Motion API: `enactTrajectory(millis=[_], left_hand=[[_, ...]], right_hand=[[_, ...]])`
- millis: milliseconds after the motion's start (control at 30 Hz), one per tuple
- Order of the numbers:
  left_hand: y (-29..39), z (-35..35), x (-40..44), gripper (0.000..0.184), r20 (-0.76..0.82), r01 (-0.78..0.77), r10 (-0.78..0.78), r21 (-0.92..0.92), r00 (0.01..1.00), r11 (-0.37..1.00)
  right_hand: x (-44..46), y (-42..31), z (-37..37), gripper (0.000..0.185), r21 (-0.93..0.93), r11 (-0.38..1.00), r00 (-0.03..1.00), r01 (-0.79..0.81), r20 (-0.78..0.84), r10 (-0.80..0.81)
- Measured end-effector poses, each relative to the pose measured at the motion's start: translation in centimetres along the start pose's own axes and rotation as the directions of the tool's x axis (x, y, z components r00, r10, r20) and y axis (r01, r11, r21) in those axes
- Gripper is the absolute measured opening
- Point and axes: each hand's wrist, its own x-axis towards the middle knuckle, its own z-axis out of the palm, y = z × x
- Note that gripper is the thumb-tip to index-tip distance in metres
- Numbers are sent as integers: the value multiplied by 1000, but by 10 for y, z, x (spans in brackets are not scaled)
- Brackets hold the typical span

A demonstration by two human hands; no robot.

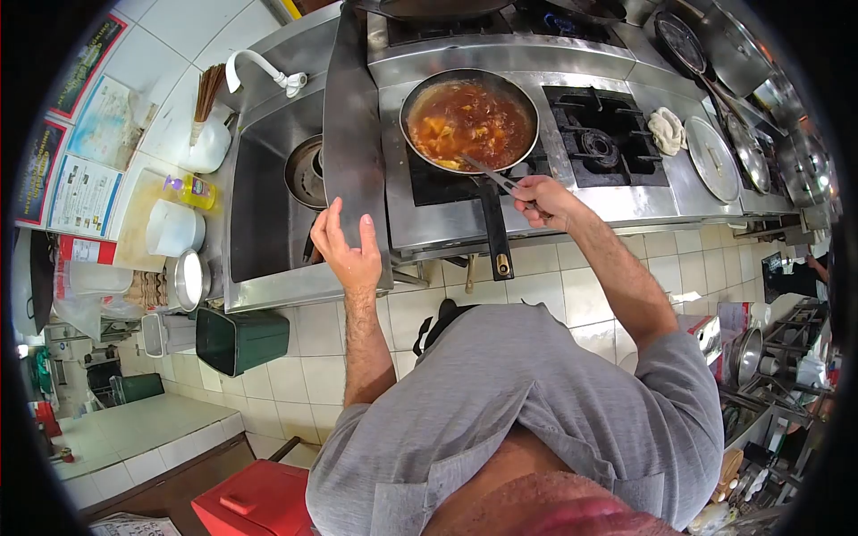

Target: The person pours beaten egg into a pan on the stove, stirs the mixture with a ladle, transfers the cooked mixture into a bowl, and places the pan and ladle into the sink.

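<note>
A black frying pan [469, 121] with bubbling red-orange sauce and yellowish pieces sits on the stove, its handle pointing toward me. My right hand [543, 200] is closed on metal tongs [490, 171], whose far end reaches the near edge of the sauce. Raised beside the metal divider [353, 134], my left hand [344, 246] holds nothing and its fingers are apart. To the left, another pan [307, 170] lies in the sink, partly hidden by the divider.
An unused burner [601, 143] is right of the pan, with a cloth [667, 131] and a round lid [712, 159] farther right. A white faucet [288, 82] stands over the sink. Below are a green bin [241, 341] and a red box [250, 500].
</note>
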Motion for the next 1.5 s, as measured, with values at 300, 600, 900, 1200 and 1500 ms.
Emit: enactTrajectory(millis=[300, 600, 900, 1200, 1500], left_hand=[[-2, 1, 0, 44, 5, -11, 11, 8, 1000, 1000], [-4, 2, -1, 41, -13, -21, 21, 49, 1000, 999], [-3, 1, -1, 40, -7, -10, 10, 41, 1000, 999], [-4, 1, -1, 40, -5, 6, -6, 8, 1000, 1000], [-3, 1, -1, 40, -4, -24, 24, 5, 1000, 1000]], right_hand=[[-5, 5, -38, 12, -990, 100, 654, 102, -9, -757], [16, -53, -97, 38, -938, -281, 639, -205, 89, -764], [-12, -74, -112, 36, -994, 20, 822, -108, -101, -561], [-51, -79, -55, 41, -925, 344, 938, -162, -253, -237], [-45, -56, -19, 11, -657, 749, 990, -81, -140, -16]])
